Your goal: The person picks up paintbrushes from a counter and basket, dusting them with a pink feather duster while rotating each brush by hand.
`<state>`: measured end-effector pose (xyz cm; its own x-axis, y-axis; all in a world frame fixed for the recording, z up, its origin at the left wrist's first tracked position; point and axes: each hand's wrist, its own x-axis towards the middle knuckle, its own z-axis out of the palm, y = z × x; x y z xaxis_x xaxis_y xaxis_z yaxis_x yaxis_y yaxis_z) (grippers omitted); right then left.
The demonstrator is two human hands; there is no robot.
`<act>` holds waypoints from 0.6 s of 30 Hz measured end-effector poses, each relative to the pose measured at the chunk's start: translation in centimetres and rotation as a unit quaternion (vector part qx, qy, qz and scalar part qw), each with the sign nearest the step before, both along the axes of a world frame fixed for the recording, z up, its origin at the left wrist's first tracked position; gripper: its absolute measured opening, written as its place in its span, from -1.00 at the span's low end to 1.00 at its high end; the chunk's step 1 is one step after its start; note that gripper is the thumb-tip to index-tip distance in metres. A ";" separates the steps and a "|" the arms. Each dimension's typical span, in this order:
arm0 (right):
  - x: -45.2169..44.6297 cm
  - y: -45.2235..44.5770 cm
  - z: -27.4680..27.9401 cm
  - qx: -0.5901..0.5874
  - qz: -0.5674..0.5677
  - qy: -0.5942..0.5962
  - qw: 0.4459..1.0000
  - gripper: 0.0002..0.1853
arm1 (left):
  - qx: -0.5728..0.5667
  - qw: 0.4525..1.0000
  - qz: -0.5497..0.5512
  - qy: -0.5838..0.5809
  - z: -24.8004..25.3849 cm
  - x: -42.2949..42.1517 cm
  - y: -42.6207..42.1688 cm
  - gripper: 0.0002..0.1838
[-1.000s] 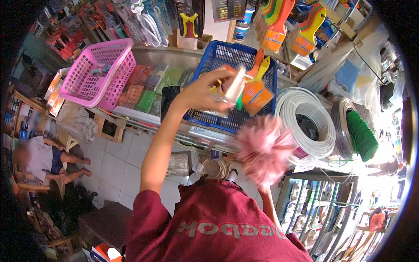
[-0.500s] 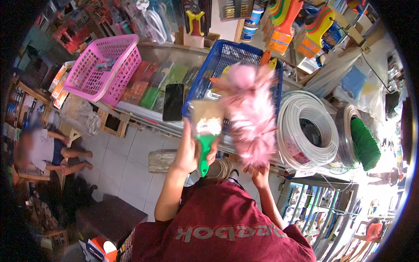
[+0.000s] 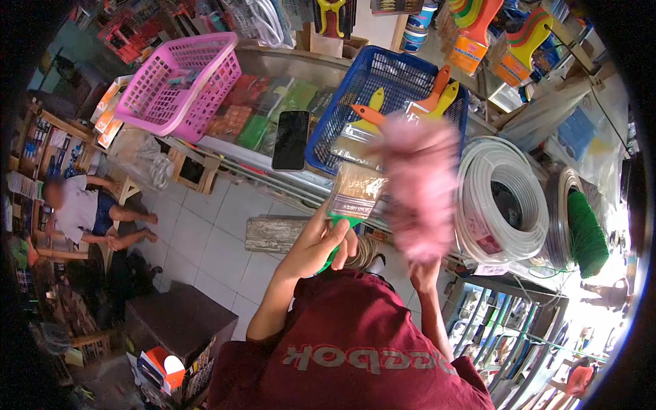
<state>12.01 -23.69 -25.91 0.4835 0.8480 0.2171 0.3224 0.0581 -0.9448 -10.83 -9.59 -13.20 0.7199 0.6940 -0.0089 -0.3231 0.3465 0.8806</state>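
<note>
My left hand (image 3: 318, 247) is closed around the green handle of a wide paintbrush (image 3: 355, 195), bristles pointing up and away from me. In my right hand (image 3: 424, 275) is a fluffy pink duster (image 3: 424, 184), smeared by motion; its handle is mostly hidden by the hand and the fluff. The duster is close to the right side of the brush, and I cannot tell if they touch. Behind both stands a blue plastic basket (image 3: 339, 102) on the glass counter, holding several paintbrushes (image 3: 437, 92) with orange and yellow handles.
A black phone (image 3: 291, 140) and a pink basket (image 3: 205, 109) are on the counter to the left. To the right lie a coil of white tubing (image 3: 471, 205) and a roll of green twine (image 3: 588, 236). A seated person (image 3: 82, 208) is at far left, beyond the tiled floor.
The camera view has shifted, so the surroundings sit further right. The brush has turned, its bristles now tilted right, and more of its handle is covered by my left hand. The duster is more blurred.
</note>
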 end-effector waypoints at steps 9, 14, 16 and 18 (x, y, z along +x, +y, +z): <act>2.1 -0.7 0.7 -0.030 0.004 0.076 0.997 -0.66 | 0.042 0.997 -0.056 -0.020 -1.3 -1.2 0.4 -0.67; 3.2 -0.7 -1.1 -0.001 -0.044 -0.034 0.998 -0.78 | 0.189 0.981 0.035 0.022 -2.5 -1.0 0.7 -0.70; 2.4 -0.2 -0.3 0.060 -0.089 0.002 0.994 -0.83 | 0.036 0.999 -0.027 -0.007 -0.4 -1.0 0.7 -0.68; 3.1 0.4 2.8 -0.055 0.024 -0.104 0.993 -0.86 | 0.047 0.998 -0.035 -0.003 -0.9 -1.5 0.6 -0.59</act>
<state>15.06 -23.30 -23.08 0.3972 0.8928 0.2125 0.5102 -0.0223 -0.8597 -12.34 -8.97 -14.09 0.7660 0.6403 0.0578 -0.3067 0.2849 0.9082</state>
